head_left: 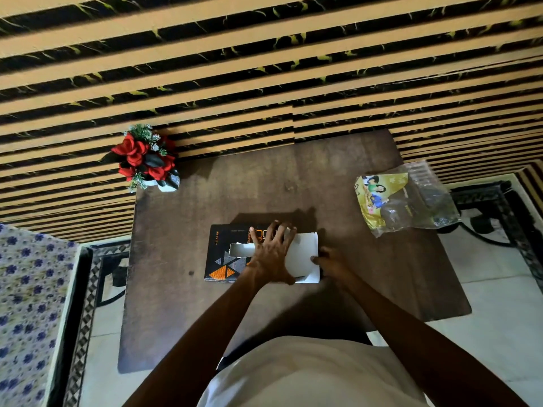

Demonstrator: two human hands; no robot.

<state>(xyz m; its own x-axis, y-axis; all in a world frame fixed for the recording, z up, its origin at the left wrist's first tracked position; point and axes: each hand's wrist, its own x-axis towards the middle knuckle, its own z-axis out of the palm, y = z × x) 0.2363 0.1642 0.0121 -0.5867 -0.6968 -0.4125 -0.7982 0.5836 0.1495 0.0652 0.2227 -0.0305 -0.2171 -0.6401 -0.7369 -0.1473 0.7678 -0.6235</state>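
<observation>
A black book point(221, 245) lay flat near the middle of the brown tabletop point(264, 177), a little toward the person. Its cover was dark, with the word INFINITY printed in small letters along the left side, and orange and grey triangles in the lower left corner. A white paper point(304, 254) covered the right part of the book. The sheet was plain, its left edge looked ragged, and a narrow white strip of it reached leftward across the cover. Its top right corner was slightly lifted and uneven.

The left hand point(271, 254) rested flat on the paper and the book, with the fingers straight and spread and the fingertips reaching the far edge of the cover. The right hand point(332, 264) was just beside it, at the right edge of the paper, and it pinched that edge with the thumb on top; the other fingers were in shadow and could not be seen well. The two hands were close but not touching.

A flower pot point(144, 157) with red roses stood at the far left corner of the tabletop, against the striped wall point(264, 54). A clear plastic bag point(411, 198) with a yellow printed pack inside lay at the right edge, well apart from the book
</observation>
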